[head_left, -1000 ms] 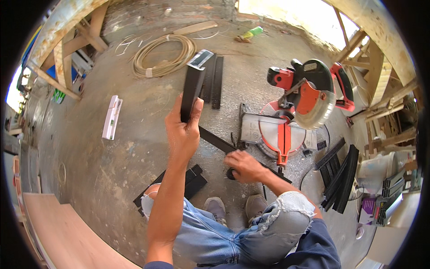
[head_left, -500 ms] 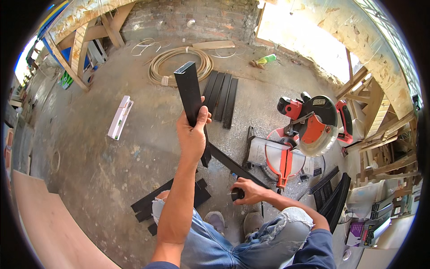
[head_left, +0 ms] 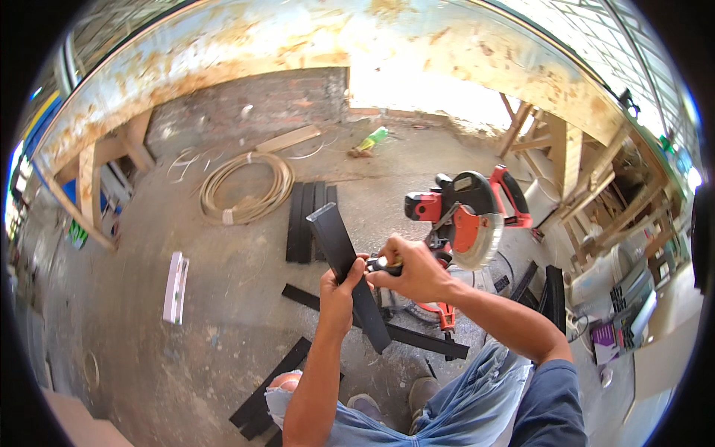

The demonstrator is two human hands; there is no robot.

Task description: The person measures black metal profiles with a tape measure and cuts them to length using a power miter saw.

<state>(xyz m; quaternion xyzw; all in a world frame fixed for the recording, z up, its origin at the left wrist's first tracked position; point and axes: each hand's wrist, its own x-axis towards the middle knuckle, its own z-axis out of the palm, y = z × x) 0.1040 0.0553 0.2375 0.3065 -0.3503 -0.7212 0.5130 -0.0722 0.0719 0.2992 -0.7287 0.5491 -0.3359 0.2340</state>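
My left hand (head_left: 339, 294) grips a black rectangular metal tube (head_left: 337, 242), held up in front of me with its open end tilted away. My right hand (head_left: 412, 270) is closed on a small tool with a pale handle (head_left: 384, 263), its tip pressed against the tube's side just above my left thumb. The two hands touch at the tube. Below them lies another long black tube (head_left: 417, 339) on the concrete floor.
A red mitre saw (head_left: 465, 223) stands on the floor just right of my hands. Several black tubes (head_left: 305, 216) lie side by side beyond. A coil of beige hose (head_left: 242, 186), a white bracket (head_left: 176, 287), more black offcuts (head_left: 272, 387) and timber props (head_left: 555, 149) surround me.
My right hand rose from the floor with the small tool and met the tube. My left hand drew the tube nearer. My head tipped up, showing more of the wall.
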